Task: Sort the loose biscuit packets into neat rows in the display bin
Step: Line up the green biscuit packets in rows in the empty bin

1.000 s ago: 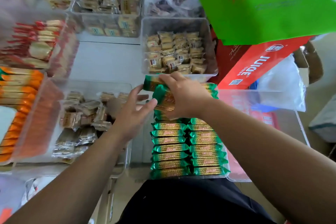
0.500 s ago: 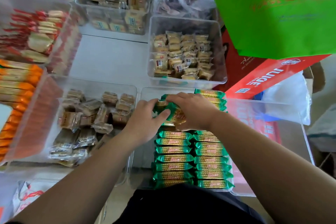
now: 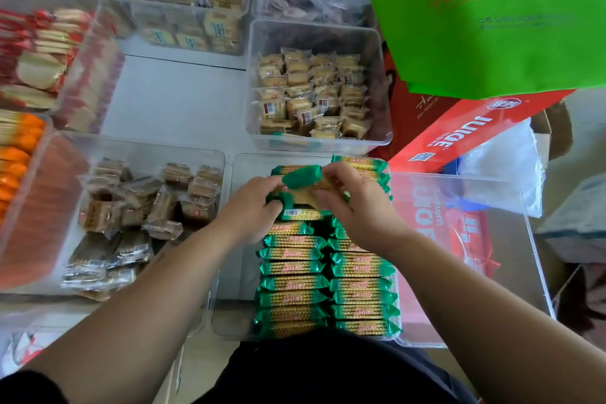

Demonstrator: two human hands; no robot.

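While green-ended yellow biscuit packets [image 3: 295,282] lie in two neat rows inside the clear plastic display bin [image 3: 239,272], the left hand [image 3: 252,208] and right hand [image 3: 359,211] pinch loose packets [image 3: 301,175] above the rows' far end.

Two green-ended biscuit packets [image 3: 301,176] with yellow dotted middles sit skewed and tilted, one over the other, pinched between the left hand [image 3: 249,210] and the right hand [image 3: 354,203]. Directly under the grip lies a barcode-up packet [image 3: 298,214]. From there toward the body, two neat rows of packets [image 3: 292,269] lie flat and crosswise, side by side, in the clear plastic display bin [image 3: 241,285]. Beyond the grip, at the bin's far side, more stacked packets [image 3: 359,162] lie level
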